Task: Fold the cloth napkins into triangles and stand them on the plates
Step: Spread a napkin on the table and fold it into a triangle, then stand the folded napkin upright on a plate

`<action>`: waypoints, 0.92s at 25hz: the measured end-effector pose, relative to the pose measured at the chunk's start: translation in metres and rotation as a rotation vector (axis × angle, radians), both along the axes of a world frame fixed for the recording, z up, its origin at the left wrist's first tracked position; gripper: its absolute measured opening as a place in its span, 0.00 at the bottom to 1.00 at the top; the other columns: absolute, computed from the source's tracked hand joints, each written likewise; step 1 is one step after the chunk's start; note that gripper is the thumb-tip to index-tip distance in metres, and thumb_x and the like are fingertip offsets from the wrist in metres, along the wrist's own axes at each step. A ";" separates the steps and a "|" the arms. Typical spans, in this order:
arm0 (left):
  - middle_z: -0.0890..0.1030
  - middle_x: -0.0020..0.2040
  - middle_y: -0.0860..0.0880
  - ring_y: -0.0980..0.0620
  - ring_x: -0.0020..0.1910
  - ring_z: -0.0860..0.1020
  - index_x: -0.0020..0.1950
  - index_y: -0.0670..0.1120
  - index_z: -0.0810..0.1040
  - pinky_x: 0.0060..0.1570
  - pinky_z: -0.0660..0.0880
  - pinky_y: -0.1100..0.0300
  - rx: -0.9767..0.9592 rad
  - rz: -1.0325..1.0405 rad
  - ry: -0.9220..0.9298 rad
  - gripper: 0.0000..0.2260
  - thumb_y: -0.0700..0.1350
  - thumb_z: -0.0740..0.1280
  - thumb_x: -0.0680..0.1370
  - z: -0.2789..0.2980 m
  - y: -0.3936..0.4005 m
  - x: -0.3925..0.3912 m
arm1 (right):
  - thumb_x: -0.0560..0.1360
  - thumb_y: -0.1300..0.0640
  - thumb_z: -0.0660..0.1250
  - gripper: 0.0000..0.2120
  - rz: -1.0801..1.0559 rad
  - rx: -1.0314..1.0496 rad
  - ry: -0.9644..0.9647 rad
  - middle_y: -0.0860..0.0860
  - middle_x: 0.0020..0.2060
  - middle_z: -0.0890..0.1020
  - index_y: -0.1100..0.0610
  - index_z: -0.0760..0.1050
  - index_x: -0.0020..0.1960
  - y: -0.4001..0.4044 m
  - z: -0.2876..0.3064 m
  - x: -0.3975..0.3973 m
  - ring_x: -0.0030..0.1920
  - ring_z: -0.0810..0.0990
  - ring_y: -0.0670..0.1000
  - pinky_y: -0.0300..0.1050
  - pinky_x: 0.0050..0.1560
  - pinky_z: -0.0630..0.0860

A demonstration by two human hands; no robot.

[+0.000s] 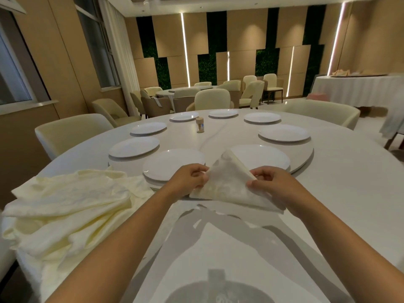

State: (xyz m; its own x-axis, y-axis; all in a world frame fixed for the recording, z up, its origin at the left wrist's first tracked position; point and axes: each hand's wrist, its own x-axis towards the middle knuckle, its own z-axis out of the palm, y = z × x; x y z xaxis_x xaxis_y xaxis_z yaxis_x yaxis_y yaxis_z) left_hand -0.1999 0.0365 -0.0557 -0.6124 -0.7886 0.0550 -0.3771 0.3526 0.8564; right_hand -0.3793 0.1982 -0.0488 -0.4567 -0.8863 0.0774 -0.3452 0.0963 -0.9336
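Both forearms reached forward over the counter. The left hand pinched the napkin's left edge and the right hand pinched its right edge, fingers curled. The napkin was a folded triangle, apex pointing up and away, base low above the counter, partly hiding the nearest right plate. A pile of napkins lay left, cut off by the frame edge.
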 end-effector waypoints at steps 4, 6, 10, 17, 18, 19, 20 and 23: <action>0.81 0.46 0.51 0.55 0.46 0.78 0.52 0.50 0.80 0.46 0.72 0.65 -0.057 -0.114 0.020 0.09 0.40 0.60 0.81 0.005 -0.043 -0.043 | 0.69 0.58 0.74 0.12 -0.163 -0.124 0.173 0.47 0.39 0.77 0.51 0.75 0.50 -0.029 -0.016 0.004 0.37 0.75 0.45 0.34 0.36 0.70; 0.81 0.46 0.51 0.55 0.46 0.77 0.52 0.48 0.80 0.45 0.71 0.66 -0.055 -0.132 -0.018 0.10 0.39 0.59 0.82 -0.001 -0.065 -0.058 | 0.70 0.57 0.73 0.14 -0.177 -0.170 0.200 0.45 0.40 0.76 0.50 0.73 0.51 -0.051 -0.033 0.008 0.38 0.74 0.42 0.32 0.34 0.68; 0.81 0.49 0.50 0.52 0.51 0.78 0.54 0.48 0.81 0.49 0.74 0.63 -0.066 -0.102 -0.072 0.12 0.39 0.58 0.82 -0.020 -0.108 -0.079 | 0.73 0.56 0.69 0.13 -0.208 -0.192 0.217 0.44 0.46 0.73 0.48 0.69 0.54 -0.094 -0.061 0.012 0.43 0.74 0.42 0.30 0.36 0.71; 0.78 0.50 0.55 0.52 0.54 0.75 0.52 0.47 0.78 0.47 0.73 0.65 0.101 0.025 0.238 0.11 0.41 0.56 0.82 -0.014 -0.128 -0.110 | 0.75 0.57 0.67 0.15 -0.292 -0.265 0.145 0.46 0.50 0.70 0.49 0.67 0.59 -0.162 -0.070 0.012 0.46 0.74 0.45 0.32 0.37 0.74; 0.77 0.53 0.54 0.51 0.57 0.74 0.57 0.46 0.76 0.54 0.72 0.61 0.102 0.011 0.231 0.12 0.47 0.55 0.83 -0.011 -0.131 -0.113 | 0.76 0.56 0.67 0.16 -0.302 -0.265 0.153 0.46 0.52 0.69 0.49 0.67 0.61 -0.169 -0.072 0.013 0.48 0.74 0.46 0.35 0.41 0.76; 0.75 0.56 0.53 0.50 0.58 0.73 0.62 0.45 0.75 0.59 0.70 0.57 0.068 -0.015 0.181 0.17 0.53 0.53 0.83 -0.007 -0.134 -0.114 | 0.76 0.56 0.67 0.17 -0.313 -0.264 0.166 0.46 0.53 0.68 0.49 0.66 0.62 -0.174 -0.075 0.015 0.50 0.75 0.47 0.38 0.44 0.79; 0.75 0.57 0.51 0.50 0.58 0.74 0.62 0.45 0.74 0.60 0.70 0.56 -0.034 -0.039 0.072 0.20 0.58 0.54 0.82 -0.005 -0.139 -0.115 | 0.75 0.55 0.67 0.19 -0.321 -0.265 0.180 0.46 0.55 0.68 0.48 0.66 0.63 -0.178 -0.078 0.015 0.51 0.75 0.47 0.42 0.47 0.80; 0.78 0.52 0.48 0.50 0.50 0.76 0.53 0.45 0.78 0.50 0.72 0.61 -0.271 -0.046 -0.098 0.20 0.60 0.59 0.79 -0.004 -0.148 -0.115 | 0.75 0.51 0.68 0.24 -0.303 -0.246 0.262 0.45 0.58 0.68 0.47 0.64 0.68 -0.180 -0.086 0.017 0.55 0.73 0.46 0.42 0.54 0.78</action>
State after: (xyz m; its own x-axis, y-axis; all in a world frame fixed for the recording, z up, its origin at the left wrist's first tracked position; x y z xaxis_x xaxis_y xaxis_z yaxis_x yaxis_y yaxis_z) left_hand -0.3150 -0.1119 -0.0600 -0.6599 -0.7246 0.1988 -0.4320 0.5824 0.6887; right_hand -0.3626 0.0185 -0.1346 -0.6291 -0.6568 0.4157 -0.5628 0.0159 -0.8264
